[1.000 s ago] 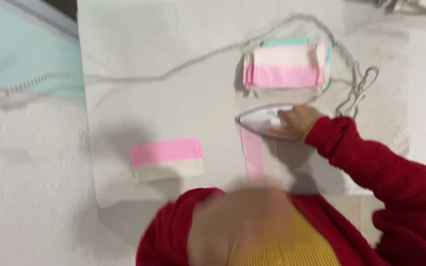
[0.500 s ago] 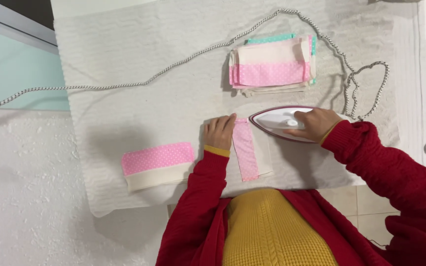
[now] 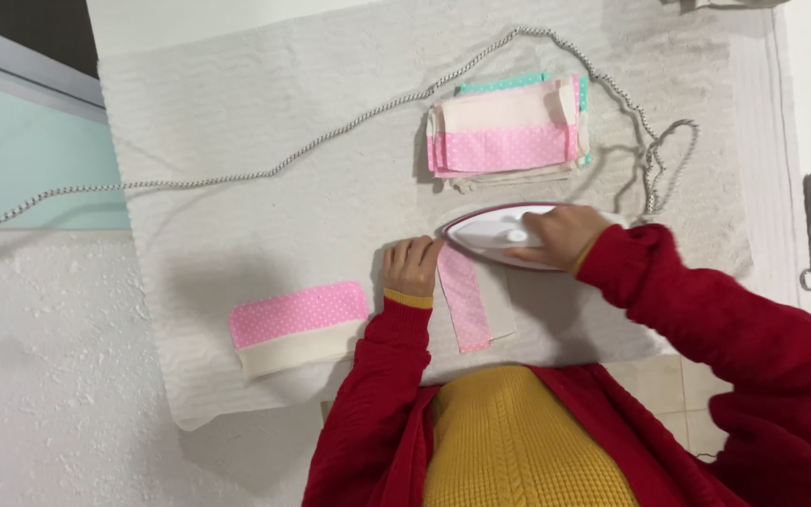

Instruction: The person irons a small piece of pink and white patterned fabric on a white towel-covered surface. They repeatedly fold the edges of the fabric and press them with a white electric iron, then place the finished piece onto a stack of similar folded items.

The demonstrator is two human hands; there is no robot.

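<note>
The pink strip (image 3: pixel 465 310) lies on the white pad (image 3: pixel 237 160), near the person. The left hand (image 3: pixel 412 266) presses flat beside it, fingers apparently curled. The right hand (image 3: pixel 563 235) grips the iron (image 3: pixel 495 235) at the strip's far end.

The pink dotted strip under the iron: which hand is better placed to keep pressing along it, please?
Probably the right hand: it already grips the iron resting at the pink dotted strip's top end. The left hand lies flat beside the strip, holding the fabric down.

Cord (image 3: pixel 237 178) cut off left, iron (image 3: pixel 499 235) partly under hand
</note>
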